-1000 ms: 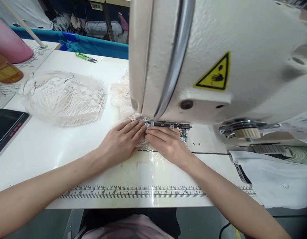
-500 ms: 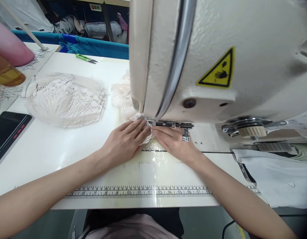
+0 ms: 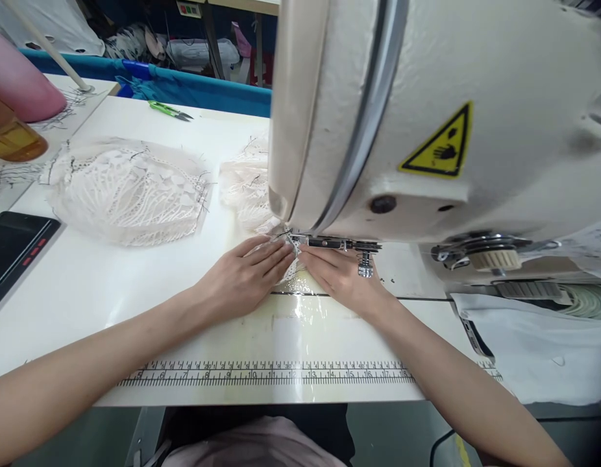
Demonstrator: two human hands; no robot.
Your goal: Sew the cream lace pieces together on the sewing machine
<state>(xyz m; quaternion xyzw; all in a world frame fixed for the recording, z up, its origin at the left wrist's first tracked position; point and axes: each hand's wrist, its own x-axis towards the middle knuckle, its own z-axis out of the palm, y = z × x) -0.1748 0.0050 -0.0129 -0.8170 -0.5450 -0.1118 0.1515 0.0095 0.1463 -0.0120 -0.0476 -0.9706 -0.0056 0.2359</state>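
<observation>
A piece of white lace fabric (image 3: pixel 288 275) lies under the needle end of a sewing machine (image 3: pixel 378 130), and part of it spreads out behind as a crumpled pale stretch. My left hand (image 3: pixel 245 272) rests on the lace with its fingers flat and close together, just left of the presser foot. From the right, my right hand (image 3: pixel 346 275) reaches to the lace edge, its thumb and fingertips drawn together there. The machine's attachment with a small metal screw partly covers that hand. The exact spot where the needle meets the lace is hidden.
Another sheer lace piece (image 3: pixel 130 194) with dark thread ends lies to the left. Beyond it are green thread snips (image 3: pixel 169 110). A phone-like black device (image 3: pixel 18 253) and a pink thread cone (image 3: pixel 23 78) stand at the left. A printed ruler (image 3: pixel 261 374) runs along the front edge.
The machine head appears slightly farther right in view, exposing more of the lace behind it. My left hand's fingers have shifted a little on the lace; my right hand stays nearly in place.
</observation>
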